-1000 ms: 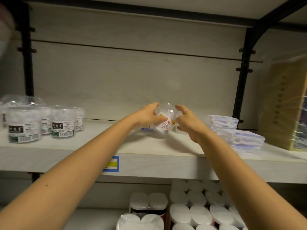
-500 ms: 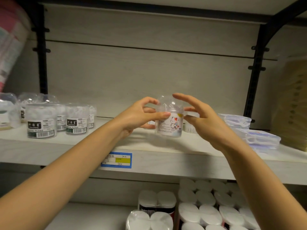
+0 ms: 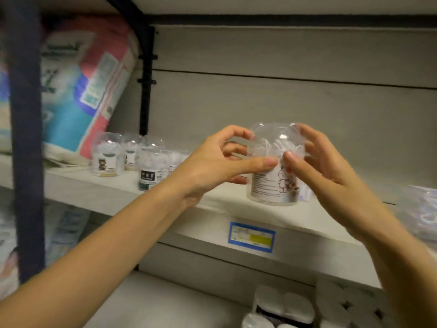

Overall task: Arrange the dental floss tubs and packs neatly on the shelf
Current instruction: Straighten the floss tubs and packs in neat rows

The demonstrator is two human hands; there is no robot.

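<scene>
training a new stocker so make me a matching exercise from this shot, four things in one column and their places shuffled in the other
Things
1. cartoon-label tub
2. price tag
3. pink and blue pack
4. white rolls

Places
A. on the front edge of the shelf
B. on the level below
C. gripped between the left hand and right hand
D. leaning at the far left

Pairs: 1-C, 2-A, 3-D, 4-B
</scene>
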